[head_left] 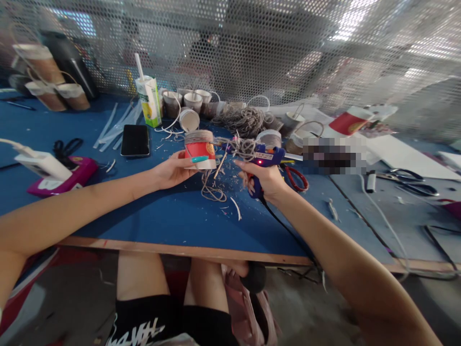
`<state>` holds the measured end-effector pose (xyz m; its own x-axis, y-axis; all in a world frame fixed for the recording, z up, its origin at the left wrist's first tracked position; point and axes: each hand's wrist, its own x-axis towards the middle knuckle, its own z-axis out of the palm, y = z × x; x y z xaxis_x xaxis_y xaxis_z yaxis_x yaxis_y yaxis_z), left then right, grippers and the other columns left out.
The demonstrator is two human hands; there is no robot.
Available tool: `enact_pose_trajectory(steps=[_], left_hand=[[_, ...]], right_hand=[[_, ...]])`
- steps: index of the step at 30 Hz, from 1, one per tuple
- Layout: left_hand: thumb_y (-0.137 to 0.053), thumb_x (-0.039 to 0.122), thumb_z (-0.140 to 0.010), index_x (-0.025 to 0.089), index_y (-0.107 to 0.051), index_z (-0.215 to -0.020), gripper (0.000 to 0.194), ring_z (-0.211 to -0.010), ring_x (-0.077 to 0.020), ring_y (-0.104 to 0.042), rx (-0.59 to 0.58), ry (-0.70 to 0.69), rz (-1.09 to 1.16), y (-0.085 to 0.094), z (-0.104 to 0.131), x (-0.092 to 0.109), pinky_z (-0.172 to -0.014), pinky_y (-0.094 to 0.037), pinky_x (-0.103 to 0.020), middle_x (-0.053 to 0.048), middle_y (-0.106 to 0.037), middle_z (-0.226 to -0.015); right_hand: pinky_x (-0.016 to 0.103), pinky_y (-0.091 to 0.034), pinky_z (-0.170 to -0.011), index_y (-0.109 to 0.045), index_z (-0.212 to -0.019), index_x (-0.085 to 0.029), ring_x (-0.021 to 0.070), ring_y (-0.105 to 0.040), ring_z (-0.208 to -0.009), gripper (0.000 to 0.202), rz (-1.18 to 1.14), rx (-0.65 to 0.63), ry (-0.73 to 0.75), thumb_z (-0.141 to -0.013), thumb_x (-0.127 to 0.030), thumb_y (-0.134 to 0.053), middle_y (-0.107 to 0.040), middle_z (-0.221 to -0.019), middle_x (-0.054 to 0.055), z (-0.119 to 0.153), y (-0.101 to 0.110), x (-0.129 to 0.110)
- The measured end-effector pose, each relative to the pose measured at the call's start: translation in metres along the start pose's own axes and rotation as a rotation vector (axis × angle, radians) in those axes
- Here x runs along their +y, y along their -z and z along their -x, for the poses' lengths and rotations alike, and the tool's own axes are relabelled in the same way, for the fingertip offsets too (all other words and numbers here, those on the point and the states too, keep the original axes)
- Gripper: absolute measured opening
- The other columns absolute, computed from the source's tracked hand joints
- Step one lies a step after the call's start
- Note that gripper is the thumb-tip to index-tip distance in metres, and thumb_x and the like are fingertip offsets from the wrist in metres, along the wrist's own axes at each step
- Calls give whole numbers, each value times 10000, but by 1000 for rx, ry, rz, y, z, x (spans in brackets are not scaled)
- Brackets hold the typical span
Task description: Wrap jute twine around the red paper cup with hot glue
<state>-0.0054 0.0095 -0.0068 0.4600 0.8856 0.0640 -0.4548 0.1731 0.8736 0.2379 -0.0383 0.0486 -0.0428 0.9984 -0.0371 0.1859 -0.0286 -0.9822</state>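
Observation:
My left hand (pixel 177 169) is wrapped round a red paper cup (pixel 192 149) and holds it just above the table. Grey cord circles the cup's upper part, and a loose length of cord (pixel 213 192) hangs below it. In my right hand (pixel 264 177) is a blue hot glue gun (pixel 270 154) with a small red light lit on its side. The gun's nose points left toward the cup, partly hidden behind a tangle of grey cord (pixel 245 148). Whether the nozzle touches the cup I cannot tell.
A heap of grey cord (pixel 245 120) and several cord-wrapped cups (pixel 193 101) stand along the mesh wall. To the left lie a black phone (pixel 135 140), a drink carton (pixel 148 102) and a purple power strip (pixel 65 175). Scissors (pixel 406 181) rest at the right. The gun's cable (pixel 288 230) runs over the table edge.

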Motion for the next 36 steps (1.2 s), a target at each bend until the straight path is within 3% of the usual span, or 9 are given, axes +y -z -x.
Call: enact_pose_trajectory(steps=[8, 14, 20, 26, 32, 36], left_hand=[[-830, 153, -722, 161, -762, -1015, 300, -1091, -229, -750, 52, 37, 13, -2, 1, 3, -1095, -556, -345, -78, -804, -1062], [-807, 150, -687, 159, -776, -946, 261, -970, -205, -752, 54, 55, 65, -5, 3, 6, -1030, -585, -331, -59, -808, -1008], [-778, 209, -747, 138, -762, -974, 238, -987, -201, -752, 9, 65, 104, -2, 4, 6, -1047, -568, -327, -69, -805, -989], [-841, 230, -710, 170, -717, -1188, 497, -1197, -274, -722, -48, 45, 55, 1, 1, 2, -1149, -516, -391, -86, -802, -1114], [-831, 164, -665, 188, -683, -1300, 653, -1061, -242, -767, -18, 47, 72, -3, 1, 3, -1085, -553, -363, -64, -811, -1074], [-807, 170, -680, 184, -675, -1332, 665, -1118, -252, -761, 0, 45, 63, -4, 1, 5, -1076, -555, -347, -74, -813, -1102]], right_hand=[[256, -367, -345, -500, -400, -232, 82, -380, -302, 484, -15, -22, 48, -765, -381, -782, -425, -335, -13, 2, -1, -1], [248, -372, -338, -479, -425, -239, 86, -371, -305, 466, -18, -14, 34, -763, -371, -771, -403, -319, -24, 1, -1, -2], [235, -380, -333, -477, -440, -239, 82, -380, -304, 443, -22, -6, 48, -739, -376, -774, -419, -324, -28, 0, -1, 0], [222, -377, -311, -486, -482, -237, 74, -365, -309, 416, -40, -16, 11, -754, -367, -772, -456, -353, -25, 0, -2, 2], [222, -409, -326, -491, -491, -231, 66, -368, -298, 426, -25, -23, -7, -749, -393, -788, -465, -373, -32, -1, -1, 4], [218, -375, -312, -487, -475, -231, 72, -373, -300, 426, -30, -8, 0, -755, -383, -770, -459, -357, -24, -2, -1, 4]])
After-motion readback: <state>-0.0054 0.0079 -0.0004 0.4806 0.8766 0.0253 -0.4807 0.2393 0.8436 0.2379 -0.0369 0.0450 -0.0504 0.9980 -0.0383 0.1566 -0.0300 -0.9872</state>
